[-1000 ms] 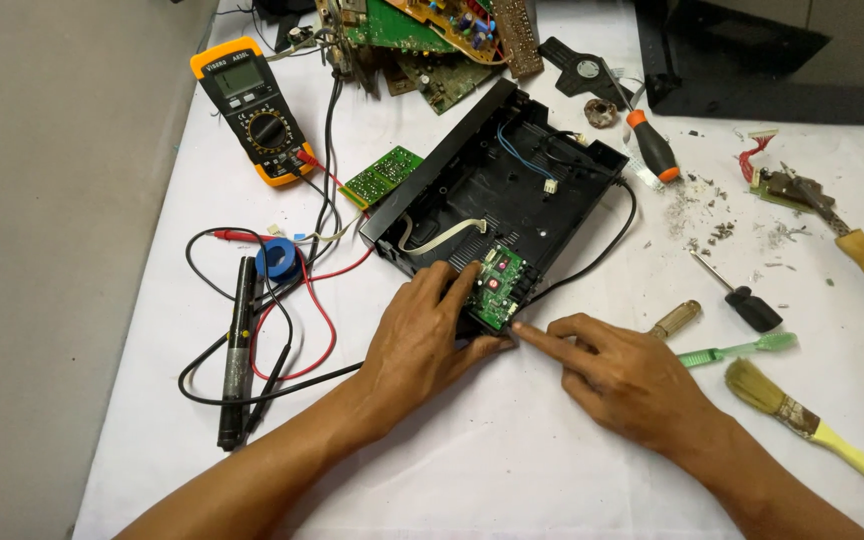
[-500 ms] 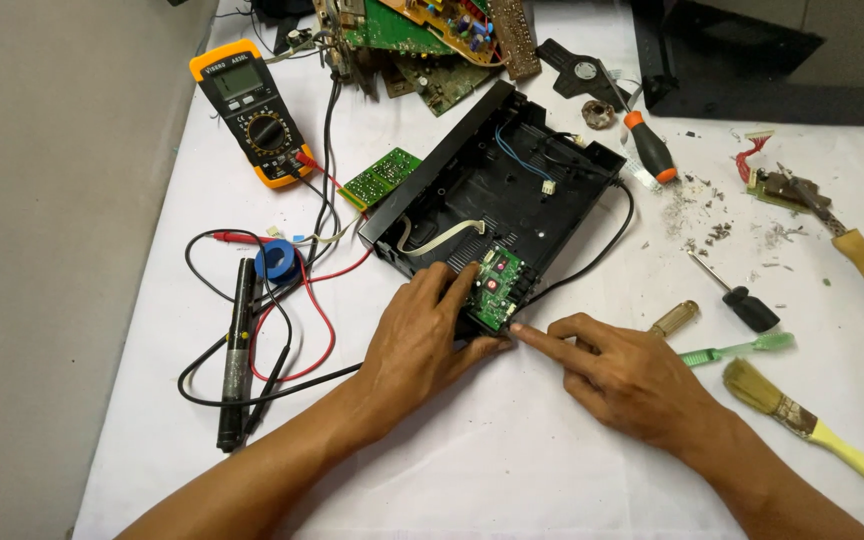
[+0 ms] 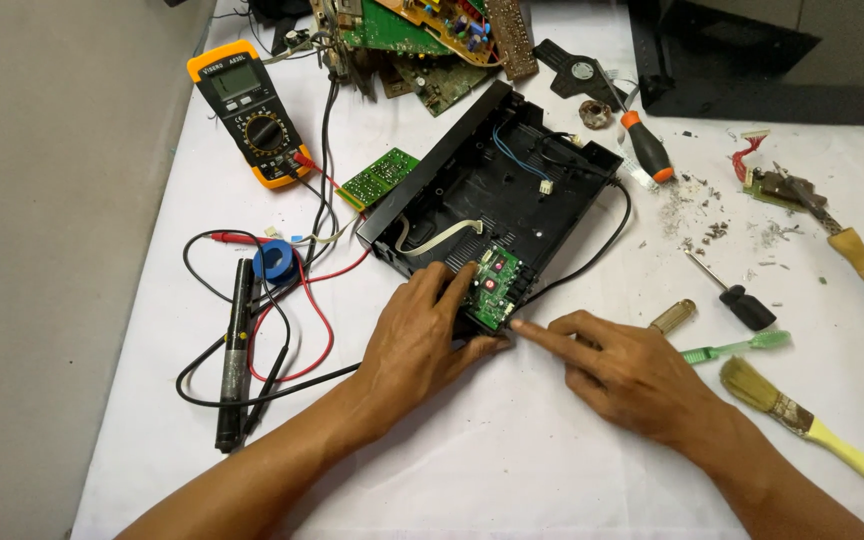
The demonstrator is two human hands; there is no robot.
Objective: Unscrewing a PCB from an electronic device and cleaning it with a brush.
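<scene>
Nothing has moved since the earlier frames: both hands stay at a small green circuit board [image 3: 493,292].
Left hand [image 3: 418,338] fingers pinch its edge at seven o'clock in the black case [image 3: 472,185]; right hand [image 3: 624,372] forefinger points, gripping nothing. Light, stiff, fragile: hold by edges.

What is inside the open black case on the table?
Inside the black case lie blue wires, a flat pale cable and a small green circuit board at the near end. The left hand covers the case's near corner, so that part is hidden.
</scene>
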